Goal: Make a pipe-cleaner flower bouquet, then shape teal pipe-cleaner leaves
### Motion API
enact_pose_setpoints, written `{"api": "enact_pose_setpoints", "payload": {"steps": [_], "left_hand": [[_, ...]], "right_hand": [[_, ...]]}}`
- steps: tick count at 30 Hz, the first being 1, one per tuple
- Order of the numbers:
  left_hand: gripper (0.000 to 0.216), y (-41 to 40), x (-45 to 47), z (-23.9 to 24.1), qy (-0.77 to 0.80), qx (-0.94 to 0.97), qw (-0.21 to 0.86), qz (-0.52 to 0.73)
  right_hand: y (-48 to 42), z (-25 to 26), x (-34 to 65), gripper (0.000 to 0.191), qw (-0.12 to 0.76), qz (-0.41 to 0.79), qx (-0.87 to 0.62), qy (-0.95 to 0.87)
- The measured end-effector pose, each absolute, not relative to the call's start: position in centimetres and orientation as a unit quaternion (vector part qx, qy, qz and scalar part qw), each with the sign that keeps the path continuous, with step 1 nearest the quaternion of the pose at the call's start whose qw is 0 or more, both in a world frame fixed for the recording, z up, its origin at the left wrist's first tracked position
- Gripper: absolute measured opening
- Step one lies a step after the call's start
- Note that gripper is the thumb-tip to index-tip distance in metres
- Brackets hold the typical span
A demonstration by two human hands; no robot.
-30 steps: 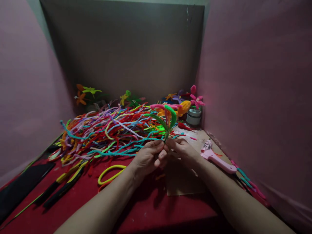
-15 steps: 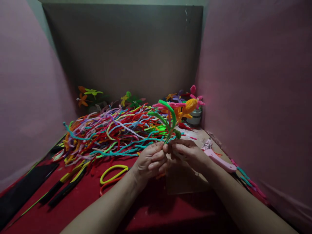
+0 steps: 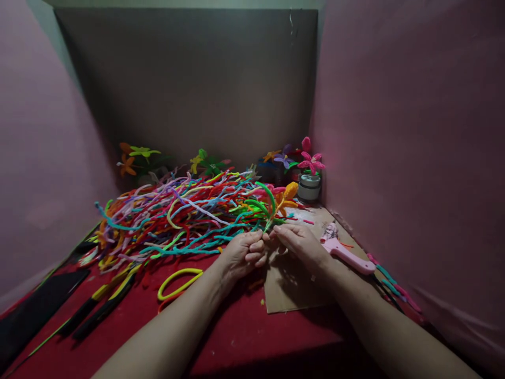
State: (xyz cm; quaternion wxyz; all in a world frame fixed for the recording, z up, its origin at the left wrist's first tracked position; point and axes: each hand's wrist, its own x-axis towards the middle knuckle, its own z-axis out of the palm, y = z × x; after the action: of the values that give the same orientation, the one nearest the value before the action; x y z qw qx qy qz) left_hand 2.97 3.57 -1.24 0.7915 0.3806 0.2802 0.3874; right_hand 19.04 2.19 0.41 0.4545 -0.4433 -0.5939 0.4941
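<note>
A: What's the biggest thing?

B: The red cloth (image 3: 244, 337). A big heap of fuzzy sticks (image 3: 189, 210) sits on it, in lots of colours.

A: What's smaller than that?

B: A flat piece of cardboard (image 3: 295, 295) under the right wrist. Then a pink glue gun (image 3: 351, 257), just past the right arm.

A: And the hands?

B: The left hand (image 3: 246, 255) and the right hand (image 3: 303, 245) come close together in the middle. I think they are on the stem part of the work.

A: Where's the flower bunch?

B: The flower bunch (image 3: 271, 197) is held up off the cloth, in front of the heap's right end. It has green leaves and an orange bloom (image 3: 291, 190).

A: Who's got it?

B: The left hand. Its thumb and finger pinch the bottom of the stem (image 3: 268, 227), and the other fingers curl in.

A: And the right one?

B: Its fingertips are bunched just beside the stem. I can't see if they touch it or grip anything.

A: What does the next move need?

B: I'd say a steady left pinch, so the stem won't spin, and a gentle right touch, so nothing bends.
</note>
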Motion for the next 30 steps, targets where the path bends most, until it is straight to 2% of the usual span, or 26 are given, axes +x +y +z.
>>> {"api": "enact_pose_setpoints", "payload": {"steps": [5, 10, 12, 14, 18, 23, 30], "left_hand": [[0.023, 3.6, 3.3, -1.5, 0.365, 0.433, 0.733, 0.376], [0.016, 1.5, 2.3, 0.7, 0.538, 0.615, 0.453, 0.356], [0.014, 0.0, 0.5, 1.9, 0.567, 0.707, 0.258, 0.333], [0.017, -1.4, -1.9, 2.8, 0.586, 0.753, 0.145, 0.262], [0.016, -3.1, -6.9, 2.7, 0.600, 0.796, 0.014, 0.081], [0.024, -3.8, -9.0, 1.5, 0.579, 0.816, 0.009, 0.000], [0.024, -3.7, -9.6, 0.1, 0.576, 0.814, 0.055, 0.042]], "right_hand": [[2.7, 0.2, 19.0, 0.025, 0.423, 0.475, -0.476, -0.607], [2.7, 0.1, 19.0, 0.024, 0.419, 0.477, -0.480, -0.605], [2.6, 0.1, 19.1, 0.024, 0.408, 0.486, -0.492, -0.596], [2.6, 0.1, 19.2, 0.025, 0.398, 0.489, -0.503, -0.591], [2.6, 0.3, 19.3, 0.024, 0.373, 0.468, -0.506, -0.621], [2.7, 0.1, 19.6, 0.025, 0.358, 0.469, -0.499, -0.635], [2.9, -0.2, 19.7, 0.024, 0.357, 0.487, -0.501, -0.620]]}}
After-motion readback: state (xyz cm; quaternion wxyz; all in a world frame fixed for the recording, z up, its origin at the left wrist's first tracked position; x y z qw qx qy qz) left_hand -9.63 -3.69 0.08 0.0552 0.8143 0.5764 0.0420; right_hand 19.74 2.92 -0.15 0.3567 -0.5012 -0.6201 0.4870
